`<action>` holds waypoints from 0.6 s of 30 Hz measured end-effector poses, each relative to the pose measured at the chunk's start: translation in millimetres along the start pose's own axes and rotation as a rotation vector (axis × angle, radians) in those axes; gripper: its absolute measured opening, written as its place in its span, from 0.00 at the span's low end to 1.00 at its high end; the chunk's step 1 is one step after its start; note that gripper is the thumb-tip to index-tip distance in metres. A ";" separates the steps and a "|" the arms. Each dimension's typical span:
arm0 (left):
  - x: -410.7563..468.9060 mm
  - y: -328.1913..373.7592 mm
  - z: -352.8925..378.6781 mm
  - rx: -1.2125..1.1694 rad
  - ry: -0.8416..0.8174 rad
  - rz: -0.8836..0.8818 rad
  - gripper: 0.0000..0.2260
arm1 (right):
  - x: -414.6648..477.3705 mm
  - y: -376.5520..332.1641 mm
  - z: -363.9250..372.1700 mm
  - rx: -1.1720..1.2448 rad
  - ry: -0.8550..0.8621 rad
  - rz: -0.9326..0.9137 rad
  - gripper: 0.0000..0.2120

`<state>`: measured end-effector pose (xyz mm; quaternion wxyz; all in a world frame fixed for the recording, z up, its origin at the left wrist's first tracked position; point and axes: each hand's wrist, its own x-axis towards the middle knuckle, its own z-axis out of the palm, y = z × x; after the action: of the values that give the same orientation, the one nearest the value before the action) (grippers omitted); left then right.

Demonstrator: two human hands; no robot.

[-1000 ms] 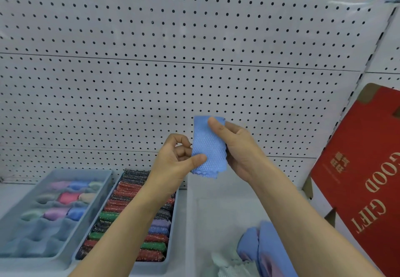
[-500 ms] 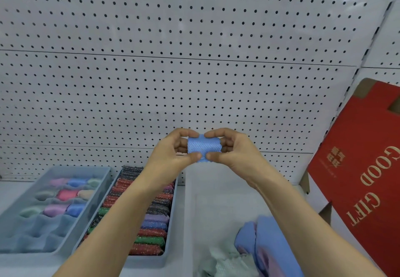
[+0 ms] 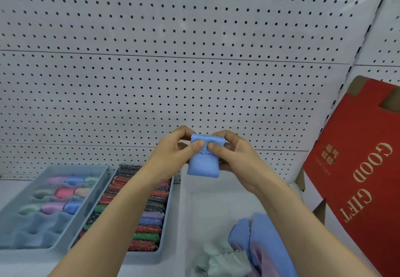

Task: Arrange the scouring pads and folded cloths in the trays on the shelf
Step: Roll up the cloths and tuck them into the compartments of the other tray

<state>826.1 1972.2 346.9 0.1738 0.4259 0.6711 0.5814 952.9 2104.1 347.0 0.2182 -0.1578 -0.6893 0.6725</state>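
Head view: fingers (image 3: 195, 146) of left hand (image 3: 171, 154) and right hand (image 3: 237, 157) clamped on blue cloth (image 3: 203, 165), left forearm (image 3: 121, 211) across scouring-pad tray (image 3: 142, 256).

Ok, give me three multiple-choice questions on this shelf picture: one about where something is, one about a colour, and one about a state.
1. Where is the scouring-pad tray? A. right of the compartment tray B. left of it C. stacked on it
2. What colour is the held cloth? A. green B. blue C. red
3. How is that cloth held? A. lying in a tray B. pinched by the left hand and right hand C. lying on the floor
Answers: A, it sits at that tray's right side; B, its weave is plainly blue; B, thumbs and fingers of both pinch its upper part.
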 end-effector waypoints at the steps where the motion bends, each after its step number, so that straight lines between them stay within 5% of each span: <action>1: -1.4 0.5 3.7 -0.025 0.010 -0.001 0.07 | -2.3 -0.4 1.0 0.027 0.000 0.013 0.07; 13: -12.0 3.5 33.4 -0.355 0.139 0.055 0.09 | -0.7 4.8 -12.9 0.370 -0.082 0.003 0.10; 18: -8.7 6.3 34.8 -0.421 0.216 0.008 0.09 | 0.3 -3.5 -10.7 0.223 -0.122 -0.090 0.13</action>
<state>858.9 1987.2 341.3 0.1837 0.3181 0.5482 0.7514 958.3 2113.2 350.5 0.2219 -0.0603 -0.6286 0.7430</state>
